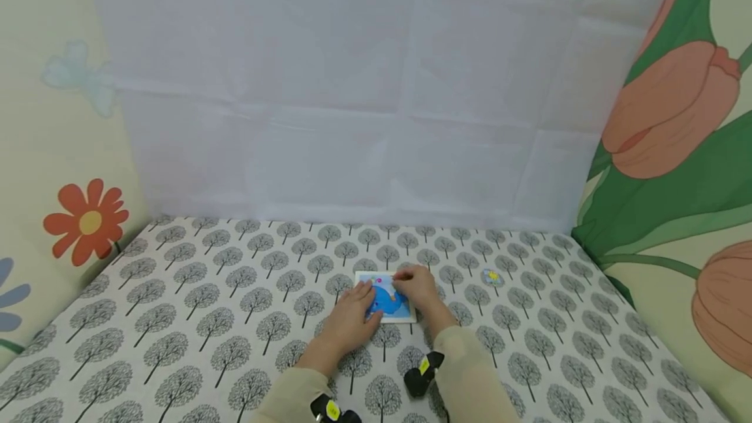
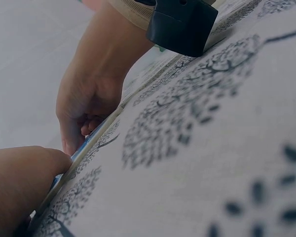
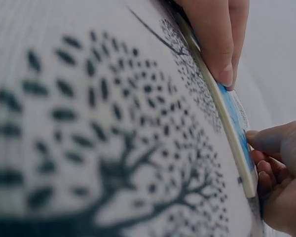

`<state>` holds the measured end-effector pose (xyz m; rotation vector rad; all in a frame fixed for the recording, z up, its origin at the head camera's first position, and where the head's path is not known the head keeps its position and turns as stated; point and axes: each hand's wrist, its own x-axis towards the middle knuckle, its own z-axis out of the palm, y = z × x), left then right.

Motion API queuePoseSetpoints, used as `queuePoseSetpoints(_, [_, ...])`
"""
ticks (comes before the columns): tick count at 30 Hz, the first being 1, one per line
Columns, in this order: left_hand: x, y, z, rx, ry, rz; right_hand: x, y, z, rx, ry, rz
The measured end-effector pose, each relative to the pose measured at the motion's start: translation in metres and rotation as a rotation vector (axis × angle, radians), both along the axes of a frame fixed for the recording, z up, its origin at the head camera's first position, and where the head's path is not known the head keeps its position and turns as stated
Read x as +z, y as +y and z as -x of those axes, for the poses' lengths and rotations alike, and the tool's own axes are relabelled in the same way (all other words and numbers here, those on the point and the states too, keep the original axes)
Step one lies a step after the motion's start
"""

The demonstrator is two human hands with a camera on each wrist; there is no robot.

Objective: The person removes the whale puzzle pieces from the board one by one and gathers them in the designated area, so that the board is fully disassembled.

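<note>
A white-bordered puzzle board (image 1: 407,319) with a blue whale picture lies on the patterned cloth. My left hand (image 1: 350,315) rests over the board's left side, fingers extended and thumb at the near edge, steadying it. Over the upper right part of the picture, my right hand (image 1: 418,287) has its other fingers curled and pinches at a puzzle piece with thumb and index finger; that piece is mostly hidden by the fingers. In the right wrist view the right thumb (image 3: 266,138) meets the blue surface of the board (image 3: 235,116).
A small light-blue piece with a yellow shape (image 1: 492,277) lies on the cloth to the right of the board. The tree-print cloth (image 1: 235,305) covers the table. A white sheet (image 1: 352,83) hangs behind, with flower-painted walls on both sides. Each wrist wears a black camera (image 1: 422,376).
</note>
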<state>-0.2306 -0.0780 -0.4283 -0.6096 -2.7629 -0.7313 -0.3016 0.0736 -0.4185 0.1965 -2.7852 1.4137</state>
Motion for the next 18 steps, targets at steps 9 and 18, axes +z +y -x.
queuePoseSetpoints(9, [0.0002,-0.0005,0.0003,0.001,0.007,0.012,0.0011,0.0018,0.0013,-0.006,-0.019,0.034])
queuePoseSetpoints(18, [-0.0005,0.0007,0.0010,0.002,0.023,0.004,0.0026,0.0006,-0.0004,-0.017,-0.012,0.040])
